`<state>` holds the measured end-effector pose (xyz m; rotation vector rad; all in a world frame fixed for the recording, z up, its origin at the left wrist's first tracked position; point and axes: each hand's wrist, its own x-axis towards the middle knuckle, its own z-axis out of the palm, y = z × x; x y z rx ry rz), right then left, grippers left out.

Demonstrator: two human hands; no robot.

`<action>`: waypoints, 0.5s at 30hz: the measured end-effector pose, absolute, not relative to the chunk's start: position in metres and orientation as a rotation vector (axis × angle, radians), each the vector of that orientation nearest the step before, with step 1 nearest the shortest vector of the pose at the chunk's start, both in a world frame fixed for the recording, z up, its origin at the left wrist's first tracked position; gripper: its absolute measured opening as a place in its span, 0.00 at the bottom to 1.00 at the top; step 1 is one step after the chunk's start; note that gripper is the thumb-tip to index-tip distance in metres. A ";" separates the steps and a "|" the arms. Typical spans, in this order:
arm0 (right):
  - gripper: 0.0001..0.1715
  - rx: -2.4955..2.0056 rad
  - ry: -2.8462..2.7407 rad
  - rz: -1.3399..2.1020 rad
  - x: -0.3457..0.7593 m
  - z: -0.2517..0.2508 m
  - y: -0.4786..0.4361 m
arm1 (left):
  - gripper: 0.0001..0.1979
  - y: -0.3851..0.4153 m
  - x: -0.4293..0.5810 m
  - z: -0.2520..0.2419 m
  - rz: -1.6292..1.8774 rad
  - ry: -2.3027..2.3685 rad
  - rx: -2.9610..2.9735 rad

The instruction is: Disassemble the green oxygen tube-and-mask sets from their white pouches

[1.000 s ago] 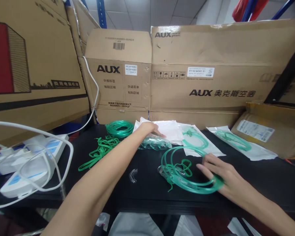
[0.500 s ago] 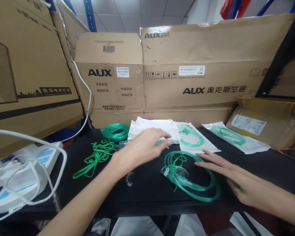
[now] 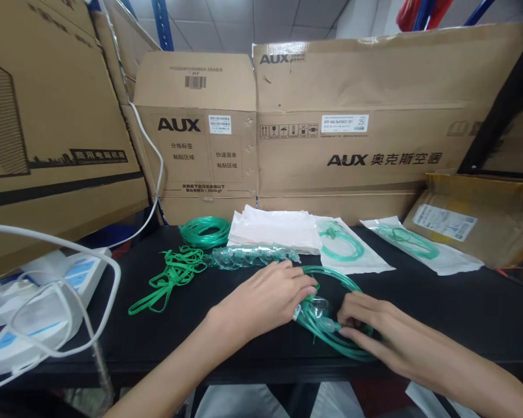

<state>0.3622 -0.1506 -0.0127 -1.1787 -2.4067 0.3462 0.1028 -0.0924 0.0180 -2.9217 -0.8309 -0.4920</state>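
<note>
A coil of green tubing [image 3: 346, 348] with a clear oxygen mask [image 3: 321, 306] inside it lies on the black table. My left hand [image 3: 268, 290] is closed over the coil's upper left side, its fingertips partly hidden. On the right, the curled fingers of my right hand [image 3: 368, 322] pinch the tubing beside the mask's pale connector [image 3: 330, 324]. Behind my left hand a row of clear nested masks [image 3: 253, 256] lies on its side. Green elastic straps [image 3: 174, 276] are heaped to the left, below another coil of green tubing [image 3: 204, 232].
White pouches [image 3: 274, 229] are stacked at the back. Two clear-faced pouches holding green tubing, a nearer pouch [image 3: 370, 264] and a farther pouch [image 3: 455, 264], lie to their right. A taped carton [image 3: 457, 203] stands far right. White power strips [image 3: 39, 325] and cables occupy the left; large cardboard panels [image 3: 340, 139] wall the back.
My left hand has come down and right from above the nested masks onto the coil. My right hand has moved in from the coil's right edge and its fingers have closed.
</note>
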 end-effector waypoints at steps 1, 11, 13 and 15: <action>0.11 -1.189 -2.378 0.336 0.364 -0.015 -0.151 | 0.20 -0.093 0.100 0.017 -0.503 -0.836 -2.905; 0.14 -1.402 -2.180 0.449 0.363 -0.018 -0.155 | 0.22 -0.108 0.079 0.012 -0.788 -1.349 -2.984; 0.14 -1.415 -2.153 0.498 0.363 -0.018 -0.156 | 0.25 -0.109 0.081 0.016 -0.953 -1.540 -2.991; 0.14 -1.396 -2.138 0.524 0.363 -0.020 -0.157 | 0.29 -0.109 0.086 0.020 -1.037 -1.674 -3.064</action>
